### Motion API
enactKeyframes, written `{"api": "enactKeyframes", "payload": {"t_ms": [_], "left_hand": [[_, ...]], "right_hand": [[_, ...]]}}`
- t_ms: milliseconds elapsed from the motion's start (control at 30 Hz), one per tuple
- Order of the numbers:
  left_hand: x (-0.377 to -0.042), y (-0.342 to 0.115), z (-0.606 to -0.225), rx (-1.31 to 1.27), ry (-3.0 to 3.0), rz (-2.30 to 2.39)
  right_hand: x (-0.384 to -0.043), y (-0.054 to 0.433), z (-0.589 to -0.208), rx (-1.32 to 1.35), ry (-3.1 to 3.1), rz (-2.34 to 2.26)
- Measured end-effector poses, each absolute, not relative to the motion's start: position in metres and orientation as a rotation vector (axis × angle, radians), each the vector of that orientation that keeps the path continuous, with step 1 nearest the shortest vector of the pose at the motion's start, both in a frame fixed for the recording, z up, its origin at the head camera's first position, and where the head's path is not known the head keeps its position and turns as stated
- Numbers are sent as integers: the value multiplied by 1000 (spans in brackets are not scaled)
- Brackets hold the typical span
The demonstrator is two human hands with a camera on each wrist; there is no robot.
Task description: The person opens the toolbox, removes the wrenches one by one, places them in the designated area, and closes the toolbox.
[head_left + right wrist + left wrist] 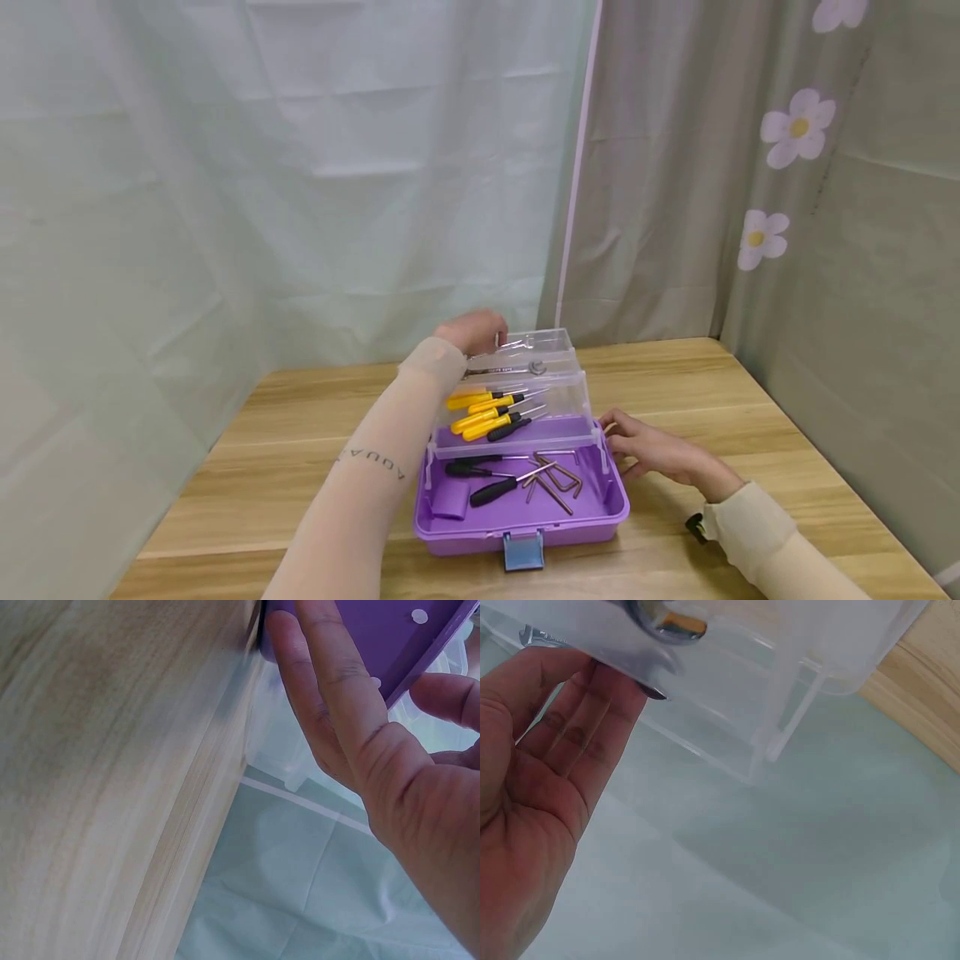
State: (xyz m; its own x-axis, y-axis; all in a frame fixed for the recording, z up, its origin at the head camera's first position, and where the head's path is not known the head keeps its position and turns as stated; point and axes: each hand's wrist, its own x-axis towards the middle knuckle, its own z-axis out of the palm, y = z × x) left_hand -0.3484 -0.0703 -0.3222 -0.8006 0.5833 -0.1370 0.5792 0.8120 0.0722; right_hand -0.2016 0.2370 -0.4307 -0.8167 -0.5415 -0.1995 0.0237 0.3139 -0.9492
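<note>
A purple toolbox (450,546) stands open on the table, its clear stepped trays (581,392) raised at the back. At the topmost tray, my left hand (476,331) pinches a wrench (517,344); the tray wall partly hides the fingertips in the left wrist view. One wrench end (540,636) shows past the thumb. A larger wrench (510,370) lies one tray below. My right hand (660,450) rests against the toolbox's right side; in the right wrist view its straight fingers (345,682) touch the purple wall, with the thumb near the edge.
Yellow-handled screwdrivers (487,421) fill the lower clear tray. Black-handled screwdrivers (492,492) and several hex keys (551,493) lie in the purple base. A blue latch (522,550) hangs at its front. Curtains (337,208) stand behind the wooden table (285,467).
</note>
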Motion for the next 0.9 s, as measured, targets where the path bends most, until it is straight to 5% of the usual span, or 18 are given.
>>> {"api": "enactKeyframes", "payload": {"t_ms": [900], "left_hand": [[-354,-91,-315,818,2949,310]], "right_hand": [[-211,235,-435,-489,2097,-1515]]}}
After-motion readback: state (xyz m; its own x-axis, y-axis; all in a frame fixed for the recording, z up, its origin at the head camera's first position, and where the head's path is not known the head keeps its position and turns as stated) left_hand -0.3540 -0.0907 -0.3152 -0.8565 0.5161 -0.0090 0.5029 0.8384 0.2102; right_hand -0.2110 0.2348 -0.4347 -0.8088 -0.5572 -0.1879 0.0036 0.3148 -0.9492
